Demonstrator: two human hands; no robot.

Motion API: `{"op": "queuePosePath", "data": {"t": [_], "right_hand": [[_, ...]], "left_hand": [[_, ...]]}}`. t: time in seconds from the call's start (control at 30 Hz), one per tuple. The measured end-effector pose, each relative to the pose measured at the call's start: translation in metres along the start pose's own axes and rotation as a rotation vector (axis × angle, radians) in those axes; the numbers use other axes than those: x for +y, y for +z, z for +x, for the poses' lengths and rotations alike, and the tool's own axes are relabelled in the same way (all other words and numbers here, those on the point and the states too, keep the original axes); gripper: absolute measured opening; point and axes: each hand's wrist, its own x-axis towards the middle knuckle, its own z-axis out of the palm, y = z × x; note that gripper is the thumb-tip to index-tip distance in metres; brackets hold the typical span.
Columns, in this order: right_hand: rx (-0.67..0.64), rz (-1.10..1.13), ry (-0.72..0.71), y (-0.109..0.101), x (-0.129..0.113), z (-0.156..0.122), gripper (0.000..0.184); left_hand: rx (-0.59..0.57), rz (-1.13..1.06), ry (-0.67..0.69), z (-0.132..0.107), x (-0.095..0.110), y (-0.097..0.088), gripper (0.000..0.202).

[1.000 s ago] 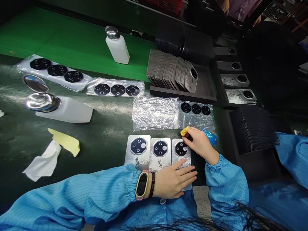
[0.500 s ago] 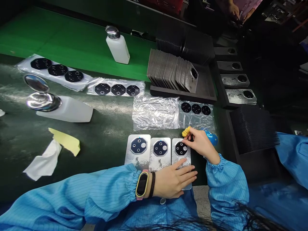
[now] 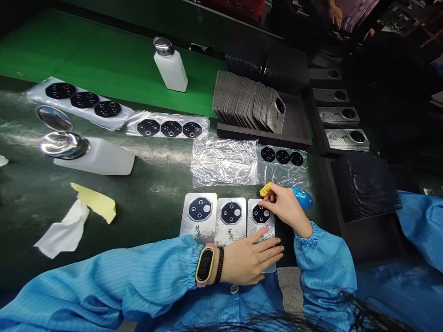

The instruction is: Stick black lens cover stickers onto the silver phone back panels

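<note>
Three silver phone back covers lie side by side: a left one (image 3: 189, 224), a middle one (image 3: 223, 234) and a right one (image 3: 254, 226). Each bears a dark octagonal camera piece near its top. My left hand (image 3: 247, 258) lies flat across the lower part of the right cover, fingers spread, hiding much of it. At that cover's top edge, my right hand (image 3: 282, 205) has thumb and fingertips pinched together over the octagonal piece (image 3: 260, 214). A yellow finger cot (image 3: 266, 189) covers one of its fingers. Whatever the pinch holds, if anything, is too small to make out.
Beyond the hands lie clear film (image 3: 224, 161) and a sheet of black octagons (image 3: 282, 157). A black tray (image 3: 297, 129) holds many upright covers. Two pump bottles (image 3: 100, 156) (image 3: 172, 71), yellow paper (image 3: 97, 204) and white tissue (image 3: 64, 230) lie leftward. Another person's hand (image 3: 335, 14) shows far back.
My right hand has shifted slightly left along the top of the right cover, still pinched. My left hand stays in place. The other person's hands have moved in the background.
</note>
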Motion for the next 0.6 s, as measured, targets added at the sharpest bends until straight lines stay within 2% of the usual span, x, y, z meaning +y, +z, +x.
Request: {"op": "queuePosePath", "data": {"t": [0.1, 0.2, 0.3, 0.47, 0.6], "right_hand": [[-0.002, 0.042, 0.062, -0.004, 0.003, 0.002, 0.028], [-0.03, 0.173, 0.057, -0.008, 0.008, 0.003, 0.027], [0.001, 0.244, 0.044, -0.01, 0.009, 0.003, 0.027], [0.09, 0.153, -0.034, -0.004, 0.001, -0.001, 0.011], [0.031, 0.056, -0.202, 0.008, -0.011, -0.001, 0.01]], "left_hand": [[-0.015, -0.01, -0.007, 0.0, 0.0, -0.001, 0.047], [-0.036, -0.012, 0.0, 0.001, 0.0, -0.001, 0.047], [-0.047, -0.01, 0.008, 0.002, -0.001, -0.002, 0.047], [-0.046, -0.007, 0.009, 0.003, -0.002, -0.001, 0.048], [-0.023, -0.041, 0.014, 0.005, -0.004, 0.0, 0.049]]}}
